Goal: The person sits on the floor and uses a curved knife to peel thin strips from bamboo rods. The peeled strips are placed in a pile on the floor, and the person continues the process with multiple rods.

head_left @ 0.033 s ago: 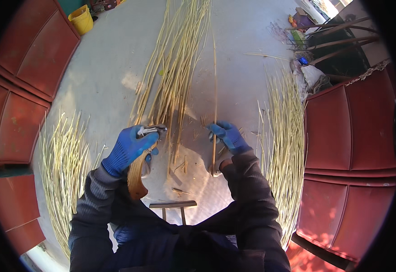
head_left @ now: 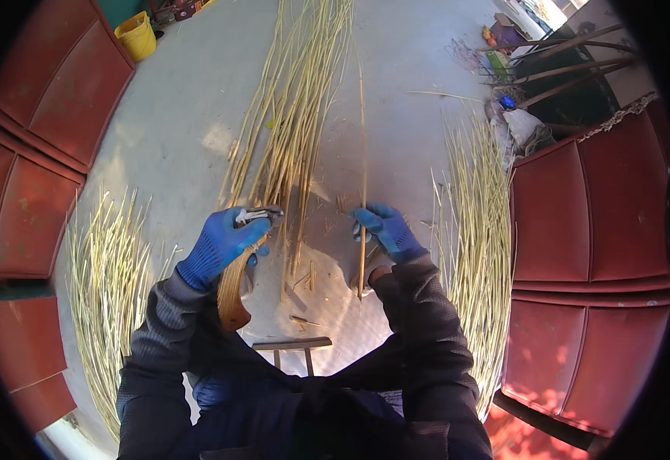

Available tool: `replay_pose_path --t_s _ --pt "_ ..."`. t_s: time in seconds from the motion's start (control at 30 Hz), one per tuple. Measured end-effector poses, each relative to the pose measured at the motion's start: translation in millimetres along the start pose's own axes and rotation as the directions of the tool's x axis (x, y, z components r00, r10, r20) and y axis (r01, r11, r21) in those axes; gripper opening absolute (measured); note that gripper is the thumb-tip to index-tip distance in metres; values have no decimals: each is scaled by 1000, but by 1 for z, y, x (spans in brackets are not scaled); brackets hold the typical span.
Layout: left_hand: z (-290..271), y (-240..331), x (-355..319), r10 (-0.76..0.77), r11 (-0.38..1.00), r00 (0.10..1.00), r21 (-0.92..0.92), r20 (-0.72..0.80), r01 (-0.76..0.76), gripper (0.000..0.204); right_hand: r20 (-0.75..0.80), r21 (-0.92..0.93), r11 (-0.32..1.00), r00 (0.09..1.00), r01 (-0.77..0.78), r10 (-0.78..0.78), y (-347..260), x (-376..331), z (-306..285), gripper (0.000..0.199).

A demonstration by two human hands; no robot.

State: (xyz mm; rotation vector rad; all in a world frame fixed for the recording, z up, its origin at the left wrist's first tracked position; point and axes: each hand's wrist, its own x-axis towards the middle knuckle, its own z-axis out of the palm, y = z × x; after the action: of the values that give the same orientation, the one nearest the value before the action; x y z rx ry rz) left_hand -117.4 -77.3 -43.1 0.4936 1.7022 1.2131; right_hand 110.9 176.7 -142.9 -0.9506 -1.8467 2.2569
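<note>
My left hand [head_left: 227,239], in a blue knit glove, is wrapped round a tool with a curved wooden handle [head_left: 232,295] and a dark metal head. The tool's exact kind is unclear. Across from it, my right hand [head_left: 383,230], gloved in blue too, is closed on a long thin cane [head_left: 364,161]. The cane stands almost lengthwise in view, its thick end below my fingers and its thin end pointing away. Between and beyond both hands, a loose bundle of similar canes [head_left: 293,126] lies on the grey floor, apart from the held one.
Paler stalks lie heaped at the left [head_left: 105,299] and right [head_left: 477,253]. A small wooden stand [head_left: 293,345] is between my legs. Red padded panels [head_left: 553,215] line both sides. A yellow bucket [head_left: 136,35] is far left; poles [head_left: 572,73] and clutter are far right.
The wooden handle's lower end sits slightly higher. Both hands keep their hold, almost in place.
</note>
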Motion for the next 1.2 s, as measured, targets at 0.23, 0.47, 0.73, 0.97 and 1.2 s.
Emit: replay_pose_path --t_s 0.23,0.47,0.73,0.97,1.2 --pt "48 -29 -82 34 999 947 7 318 -38 31 -55 107 981 986 161 -155 -67 -118 64 35" --pt "73 -48 -184 -17 924 871 340 491 -173 34 -120 -19 970 963 242 -243 -80 -135 90 29" --pt "75 -66 -193 105 980 900 110 422 -166 37 -125 -29 953 945 301 -302 -83 -166 118 34" --pt "61 -54 -193 327 821 867 341 375 -457 37 17 107 943 947 316 -320 -44 -191 147 33" --pt "62 -55 -196 284 823 892 389 351 -414 40 61 141 959 964 247 -258 -49 -207 150 26"
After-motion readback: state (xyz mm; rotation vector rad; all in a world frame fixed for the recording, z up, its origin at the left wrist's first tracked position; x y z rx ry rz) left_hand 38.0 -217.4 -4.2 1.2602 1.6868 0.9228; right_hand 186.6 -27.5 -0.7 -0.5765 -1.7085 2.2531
